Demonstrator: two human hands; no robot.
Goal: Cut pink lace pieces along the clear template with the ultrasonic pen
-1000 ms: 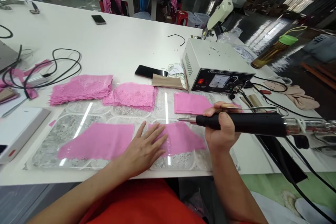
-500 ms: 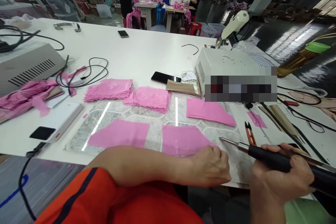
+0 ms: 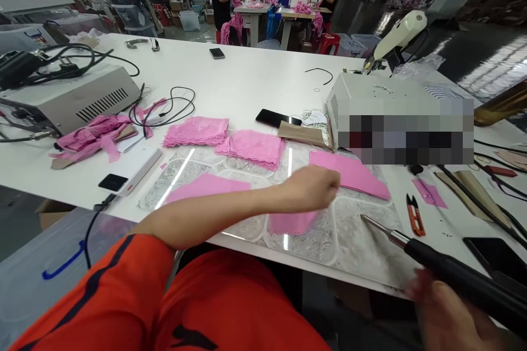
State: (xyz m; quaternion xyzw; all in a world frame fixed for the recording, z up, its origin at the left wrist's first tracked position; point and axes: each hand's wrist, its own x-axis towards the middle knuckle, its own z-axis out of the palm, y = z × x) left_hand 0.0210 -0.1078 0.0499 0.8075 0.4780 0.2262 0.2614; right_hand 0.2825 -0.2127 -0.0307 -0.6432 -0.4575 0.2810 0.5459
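The left hand point(image 3: 315, 189) is closed in a pinch on a pink cloth piece point(image 3: 290, 223) hanging just above the clear mat point(image 3: 354, 247) (it looks thin and limp, so an edge hold should suit), while the blurred right hand point(image 3: 442, 315) seems wrapped round the black tool point(image 3: 465, 282).

Orange short sleeve point(image 3: 123, 279), dark stripe, bare forearms

Cloth piece point(image 3: 290, 223) hung beneath the left hand point(image 3: 312, 189) fingers, over the mat point(image 3: 349, 241), cloth stack point(image 3: 354, 175) lay just beyond them, snips point(image 3: 414, 214) to their right, wand point(image 3: 453, 274) nearer, in the right hand point(image 3: 448, 321).
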